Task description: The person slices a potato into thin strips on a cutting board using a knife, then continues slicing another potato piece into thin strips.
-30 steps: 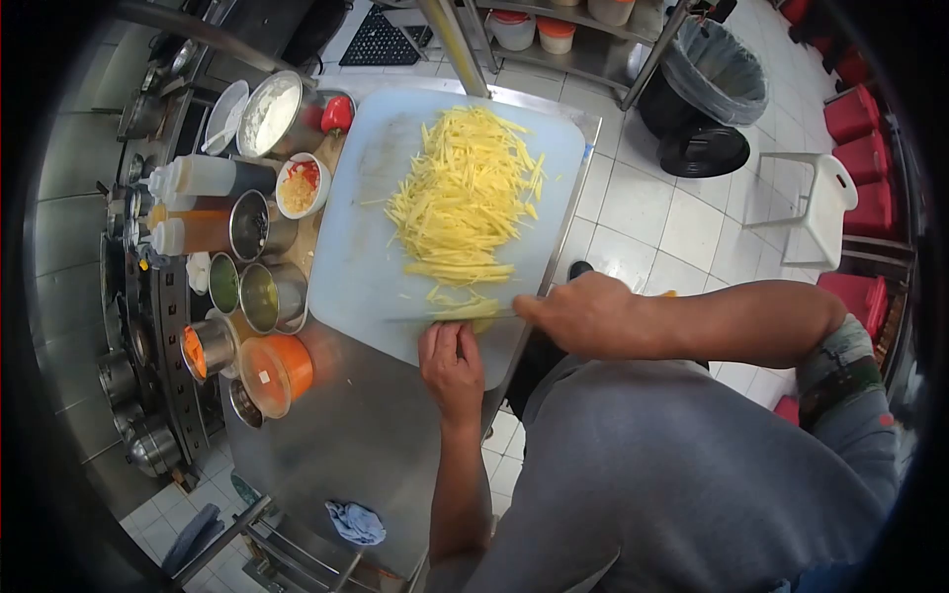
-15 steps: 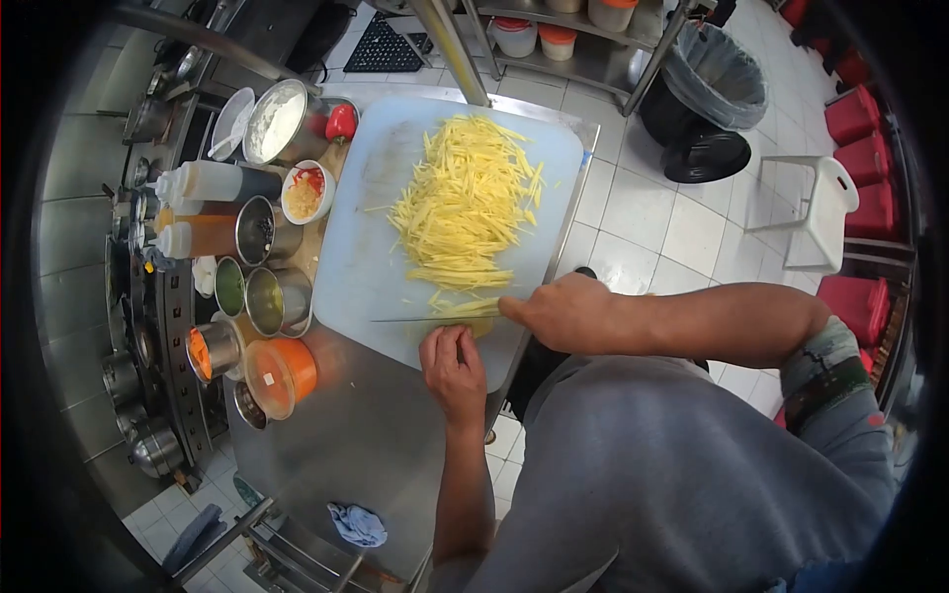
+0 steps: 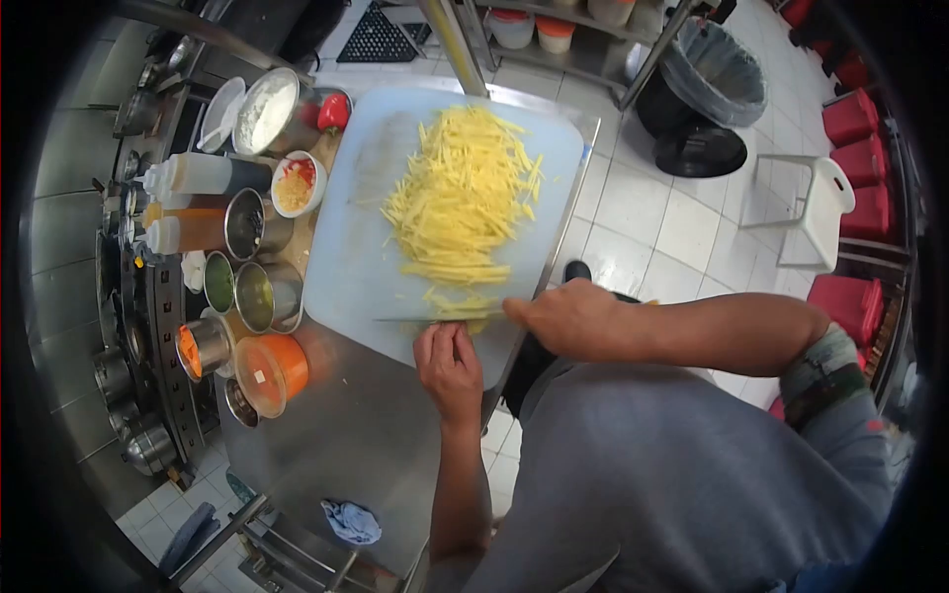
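A white cutting board [image 3: 346,237] bears a large heap of thin yellow strips [image 3: 460,193]. Near the board's lower edge, my right hand [image 3: 563,314] is wrapped round the handle of a knife [image 3: 400,320], whose thin blade points left. My left hand [image 3: 450,366] has its fingers curled together against the near side of the blade, pressing on a yellow piece [image 3: 476,326] that shows just beside the fingertips. Some cut strips lie between the blade and the heap.
Left of the board stand squeeze bottles [image 3: 203,234], metal cups [image 3: 269,296], a bowl of chopped red and yellow bits [image 3: 298,185], a red pepper [image 3: 334,113] and an orange tub [image 3: 282,368]. A blue cloth [image 3: 352,522] lies on the steel table [image 3: 326,445].
The view has shifted slightly, so the board and containers appear a little farther left. Both hands keep nearly the same places at the knife and the yellow piece.
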Tool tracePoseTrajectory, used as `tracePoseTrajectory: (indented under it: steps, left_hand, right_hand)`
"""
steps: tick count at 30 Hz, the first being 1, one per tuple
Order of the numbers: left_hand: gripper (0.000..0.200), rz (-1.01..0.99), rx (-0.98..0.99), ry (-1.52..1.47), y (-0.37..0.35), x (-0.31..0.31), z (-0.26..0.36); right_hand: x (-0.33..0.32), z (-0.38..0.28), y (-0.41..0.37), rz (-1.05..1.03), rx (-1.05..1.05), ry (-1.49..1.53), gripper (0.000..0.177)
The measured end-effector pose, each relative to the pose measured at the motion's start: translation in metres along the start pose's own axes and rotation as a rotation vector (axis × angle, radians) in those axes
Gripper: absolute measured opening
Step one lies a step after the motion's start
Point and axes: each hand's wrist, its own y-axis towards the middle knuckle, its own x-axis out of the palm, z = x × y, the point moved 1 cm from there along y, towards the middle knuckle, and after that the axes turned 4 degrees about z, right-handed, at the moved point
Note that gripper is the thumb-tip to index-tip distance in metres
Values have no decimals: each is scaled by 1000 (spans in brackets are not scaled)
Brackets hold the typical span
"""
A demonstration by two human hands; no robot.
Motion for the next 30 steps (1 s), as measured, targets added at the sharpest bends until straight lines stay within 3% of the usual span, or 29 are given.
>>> tracePoseTrajectory:
  steps: [15,18,21,26,30]
  left_hand:
    - [10,-20,125,-1,22,11,15]
    - [10,-1,141,-9,24,11,18]
    - [11,6,147,-20,24,12,16]
    - [14,-50,147,-14,25,9,13]
    - [17,-30,109,25,27,-19,18]
  right_hand:
    - [-39,17,-25,-119,49,-102,38]
    - [-47,12,-26,-170,93,-55,21]
    - [-31,20,-23,-144,90,-32,37]
    - [-12,24,8,-58,11,12,31]
    - [-35,20,3,6,-11,72,29]
